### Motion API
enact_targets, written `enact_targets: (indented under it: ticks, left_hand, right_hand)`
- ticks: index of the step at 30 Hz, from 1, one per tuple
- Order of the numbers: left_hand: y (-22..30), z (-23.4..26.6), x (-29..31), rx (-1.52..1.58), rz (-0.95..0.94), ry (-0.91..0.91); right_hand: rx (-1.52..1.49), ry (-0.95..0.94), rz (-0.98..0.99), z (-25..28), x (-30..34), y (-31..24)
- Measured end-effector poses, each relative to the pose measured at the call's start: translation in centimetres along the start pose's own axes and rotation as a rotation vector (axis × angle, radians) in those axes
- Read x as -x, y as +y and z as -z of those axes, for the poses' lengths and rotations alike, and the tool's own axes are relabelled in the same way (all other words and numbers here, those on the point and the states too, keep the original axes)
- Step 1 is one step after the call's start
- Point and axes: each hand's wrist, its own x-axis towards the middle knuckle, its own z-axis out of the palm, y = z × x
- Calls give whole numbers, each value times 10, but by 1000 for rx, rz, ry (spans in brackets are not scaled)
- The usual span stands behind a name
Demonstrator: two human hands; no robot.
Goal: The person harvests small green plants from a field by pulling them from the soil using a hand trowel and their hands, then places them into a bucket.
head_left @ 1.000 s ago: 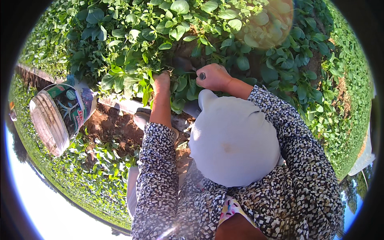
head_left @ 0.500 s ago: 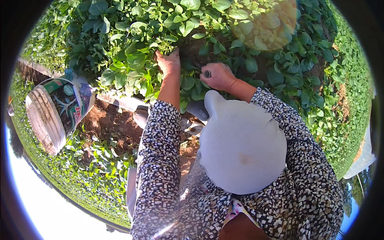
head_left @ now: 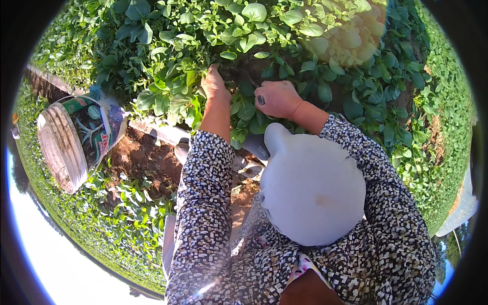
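My left hand (head_left: 215, 85) reaches in among low leafy greens (head_left: 173, 84), its fingers curled and partly hidden by the leaves at its left side. It appears closed on some of these greens. To its right, my right hand (head_left: 278, 99) is wrapped round a hand tool (head_left: 261, 100) with a round, dark handle end. A thin part of the tool points up and left toward the soil between the hands; its shape is hard to make out in the shade. Broad-leaved plants (head_left: 246, 108) stand between my wrists.
A large white bucket (head_left: 61, 147) with a printed dark side lies tilted at the left. Beside it runs a pale bed edging (head_left: 160, 130), with bare brown soil (head_left: 134, 157) below. A white rounded thing (head_left: 314, 188) sits before my chest. Dense greens (head_left: 376, 96) spread right.
My left hand has shifted slightly down, deeper under the leaves. My right hand has turned a little, the tool's handle end now lower. The whole view has moved slightly.
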Motion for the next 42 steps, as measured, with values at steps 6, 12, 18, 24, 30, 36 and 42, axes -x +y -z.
enact_targets:
  ticks: [6, 12, 18, 24, 30, 36, 42]
  left_hand:
    - [-3, 99, 21, 524, -28, -247]
    - [-1, 84, 38, 173, -45, -386]
    - [-14, 4, -16, -65, -596, -130]
    - [18, -28, -38, -1360, -594, 62]
    - [29, -23, -56, -1406, -668, -20]
    - [32, 10, -72, -1401, -933, 148]
    - [45, 15, -23, -369, -314, -51]
  right_hand:
    - [-220, 2, -212, 7, 36, 16]
    - [-334, 47, -188, 3, 32, 10]
    - [-209, 34, -247, 12, 4, -12]
    - [-169, 41, -269, 11, -10, -26]
    - [-85, 4, -178, 24, -36, -22]
    - [193, -132, 104, 39, -50, -32]
    - [76, -65, 37, 16, -28, -13]
